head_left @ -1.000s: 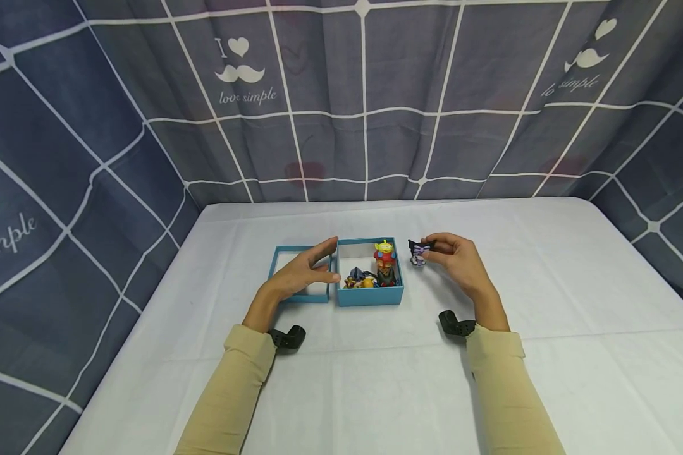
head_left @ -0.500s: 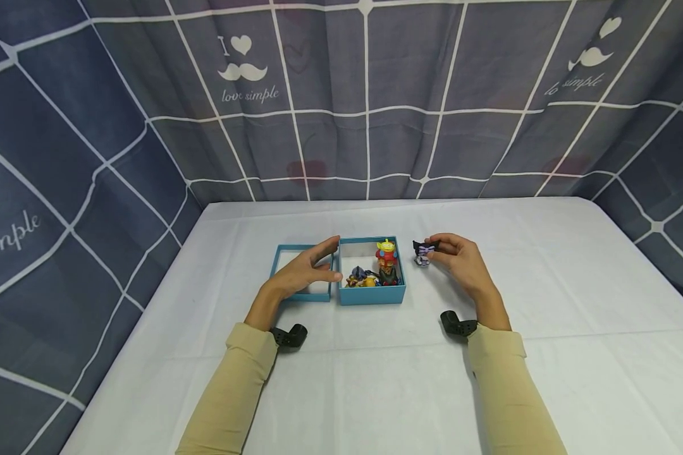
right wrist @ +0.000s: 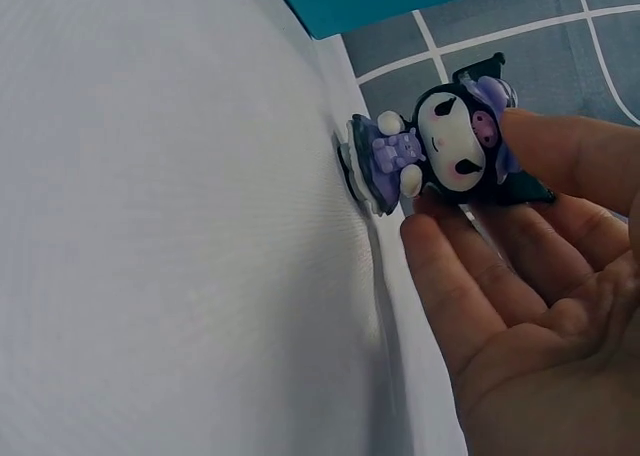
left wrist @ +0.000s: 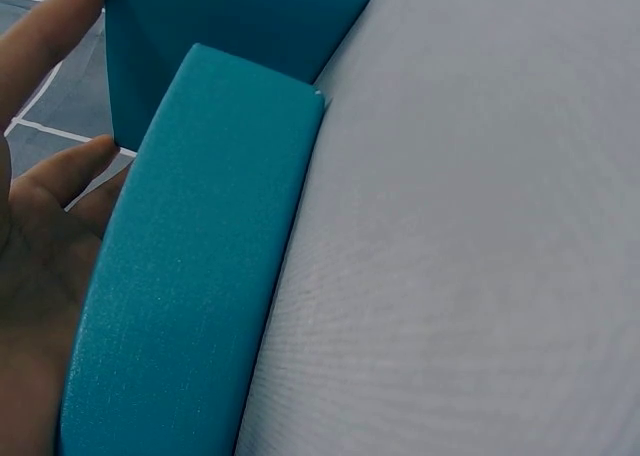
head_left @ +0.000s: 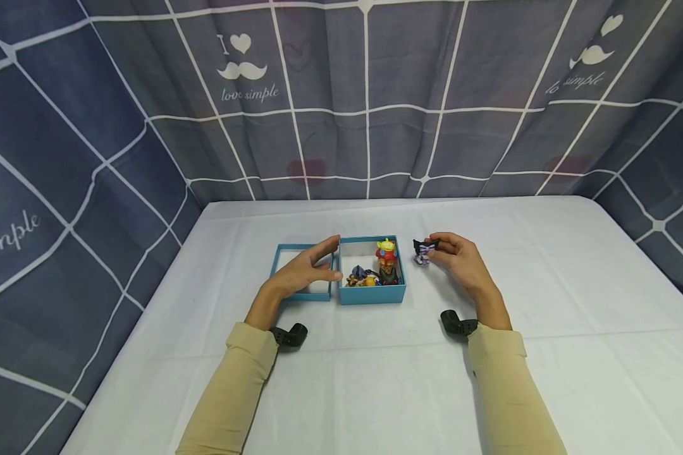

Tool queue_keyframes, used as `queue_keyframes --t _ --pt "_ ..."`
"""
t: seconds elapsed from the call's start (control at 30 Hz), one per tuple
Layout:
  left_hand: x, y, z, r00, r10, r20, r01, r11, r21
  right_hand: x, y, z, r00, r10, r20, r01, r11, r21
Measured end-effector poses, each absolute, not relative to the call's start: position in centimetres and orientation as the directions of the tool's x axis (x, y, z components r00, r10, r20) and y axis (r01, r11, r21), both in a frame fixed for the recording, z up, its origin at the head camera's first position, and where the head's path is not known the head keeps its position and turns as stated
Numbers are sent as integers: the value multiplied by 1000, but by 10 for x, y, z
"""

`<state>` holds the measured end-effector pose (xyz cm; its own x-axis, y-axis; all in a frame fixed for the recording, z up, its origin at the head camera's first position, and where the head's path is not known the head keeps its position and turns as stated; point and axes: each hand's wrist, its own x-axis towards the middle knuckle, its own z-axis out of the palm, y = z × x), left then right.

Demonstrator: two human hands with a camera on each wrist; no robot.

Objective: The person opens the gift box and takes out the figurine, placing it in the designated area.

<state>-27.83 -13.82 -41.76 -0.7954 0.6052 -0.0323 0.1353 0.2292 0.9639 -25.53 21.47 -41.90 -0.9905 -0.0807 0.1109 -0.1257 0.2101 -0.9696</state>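
Purple and black, the figure sits pinched at the fingertips of the right hand; from here I see the left hand, fingers loosely extended, tips touching the box (toys inside).

Back curtain: "I", heart, moustache, "love simple" | farther right: "lo simple" | left curtain: "simple"

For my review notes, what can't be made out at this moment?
Head: part of the lid, hidden by the left hand.
Head: individual figures in the box, too small and overlapping to count.
Right wrist: the held figurine's back, turned away; most of the box, cut off by the top edge.
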Motion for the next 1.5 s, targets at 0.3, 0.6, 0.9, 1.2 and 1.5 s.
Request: queue_keyframes --t 0.3,0.6,0.9,1.2,1.5 --pt "-277 -139 -416 -796 605 -30 134 224 965 -256 215 -419 -991 -90 96 -113 212 -971" --pt "-277 -137 -417 -797 603 -39 127 231 965 -253 212 -412 -992 0 126 -122 254 -960" --pt "-276 -138 -416 -799 599 -49 118 237 964 -249 200 -391 -935 111 338 -304 244 -921" --pt "-278 -140 -418 -793 608 -29 135 222 966 -242 159 -378 -913 -54 405 -406 232 -884" --pt "-277 -139 -416 -795 605 -43 129 239 962 -241 138 -389 -941 -145 305 -337 350 -874"
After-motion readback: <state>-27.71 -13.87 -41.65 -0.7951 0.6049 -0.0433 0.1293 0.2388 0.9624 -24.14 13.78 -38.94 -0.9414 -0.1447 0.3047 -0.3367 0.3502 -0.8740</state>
